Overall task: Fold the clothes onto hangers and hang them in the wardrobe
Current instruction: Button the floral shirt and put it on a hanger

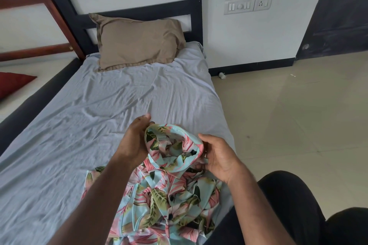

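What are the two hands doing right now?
Left hand: grips the collar of the floral shirt.
Right hand: grips the collar's other side.

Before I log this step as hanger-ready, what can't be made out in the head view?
- Hanger and wardrobe: neither shows in the head view.
- Floral shirt: lower part cut off by the bottom edge.
- Left hand fingertips: tucked behind the collar.
- Right hand fingertips: hidden in the fabric.
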`<state>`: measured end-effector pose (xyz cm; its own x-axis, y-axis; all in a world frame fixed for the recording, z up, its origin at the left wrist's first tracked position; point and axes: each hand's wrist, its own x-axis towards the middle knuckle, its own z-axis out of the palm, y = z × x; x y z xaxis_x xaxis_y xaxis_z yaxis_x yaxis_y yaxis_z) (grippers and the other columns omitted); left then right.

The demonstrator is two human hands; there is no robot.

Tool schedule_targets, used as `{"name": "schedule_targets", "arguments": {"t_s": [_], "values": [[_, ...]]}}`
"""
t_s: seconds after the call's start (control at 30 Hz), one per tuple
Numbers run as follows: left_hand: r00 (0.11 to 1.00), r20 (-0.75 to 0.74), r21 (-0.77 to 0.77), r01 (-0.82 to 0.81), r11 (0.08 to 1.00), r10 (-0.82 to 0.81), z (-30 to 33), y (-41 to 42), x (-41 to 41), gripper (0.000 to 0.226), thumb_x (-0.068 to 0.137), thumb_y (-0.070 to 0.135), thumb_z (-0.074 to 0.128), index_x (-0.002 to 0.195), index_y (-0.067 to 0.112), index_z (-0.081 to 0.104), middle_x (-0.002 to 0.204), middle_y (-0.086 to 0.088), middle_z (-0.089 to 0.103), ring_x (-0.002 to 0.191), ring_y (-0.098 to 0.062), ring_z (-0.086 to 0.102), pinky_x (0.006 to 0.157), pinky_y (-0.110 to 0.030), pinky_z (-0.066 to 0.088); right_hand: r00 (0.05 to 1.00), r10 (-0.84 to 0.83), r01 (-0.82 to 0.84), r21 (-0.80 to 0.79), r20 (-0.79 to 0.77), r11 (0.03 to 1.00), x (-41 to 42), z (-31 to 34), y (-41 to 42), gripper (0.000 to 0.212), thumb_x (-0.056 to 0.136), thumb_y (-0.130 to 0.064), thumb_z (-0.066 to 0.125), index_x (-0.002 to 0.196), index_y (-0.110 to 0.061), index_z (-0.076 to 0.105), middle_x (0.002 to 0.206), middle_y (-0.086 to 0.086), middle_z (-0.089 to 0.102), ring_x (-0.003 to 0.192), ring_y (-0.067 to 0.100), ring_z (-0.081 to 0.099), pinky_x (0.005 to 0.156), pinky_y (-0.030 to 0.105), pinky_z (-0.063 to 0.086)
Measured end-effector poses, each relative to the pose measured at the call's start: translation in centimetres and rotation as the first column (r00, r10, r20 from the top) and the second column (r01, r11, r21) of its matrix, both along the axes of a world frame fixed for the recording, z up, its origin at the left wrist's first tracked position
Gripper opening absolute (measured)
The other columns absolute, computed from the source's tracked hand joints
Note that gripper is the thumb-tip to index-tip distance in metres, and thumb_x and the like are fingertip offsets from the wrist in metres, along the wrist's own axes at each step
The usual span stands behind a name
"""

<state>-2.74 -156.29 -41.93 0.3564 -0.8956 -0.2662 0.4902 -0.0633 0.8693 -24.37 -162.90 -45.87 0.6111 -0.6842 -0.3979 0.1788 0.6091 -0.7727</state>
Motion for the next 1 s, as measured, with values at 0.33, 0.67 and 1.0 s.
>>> {"name": "schedule_targets", "arguments": {"t_s": [0.33,0.67,1.0], "values": [[0.483,0.872,0.085,-0.318,0.944,0.085,-2.2,0.7,-2.0,0.023,0.073,0.003,0.085,0.074,0.011,0.064,0.068,-0.006,0.068,0.063,-0.025,0.065,0.061,-0.044,0.056,0.966,-0.247,0.257,-0.241,0.069,0.936,1.0,-0.2,0.2,0.021,0.099,-0.022,0.064,0.078,-0.018,0.063,0.083,0.011,0.063,0.080,0.027,0.061,0.078,0.042,0.052],[0.215,0.977,0.014,-0.069,0.998,0.001,-1.1,4.5,-8.7,0.041,0.080,0.064,0.069,0.083,0.024,0.061,0.075,0.013,0.060,0.069,-0.004,0.059,0.058,-0.022,0.043,0.991,-0.049,0.084,-0.305,0.123,0.949,0.8,0.5,0.8,0.043,0.085,-0.018,0.076,0.124,-0.024,0.060,0.093,0.011,0.070,0.082,0.024,0.067,0.072,0.039,0.055],[0.430,0.854,0.246,0.162,0.956,-0.293,0.6,4.2,-5.1,0.030,0.086,0.023,0.074,0.065,0.006,0.060,0.057,-0.002,0.054,0.050,-0.011,0.046,0.053,-0.027,0.040,0.998,-0.004,0.033,-0.496,0.058,0.867,1.0,2.3,2.5,0.044,0.084,-0.006,0.078,0.122,-0.021,0.063,0.097,0.018,0.076,0.085,0.028,0.073,0.080,0.036,0.060]]}}
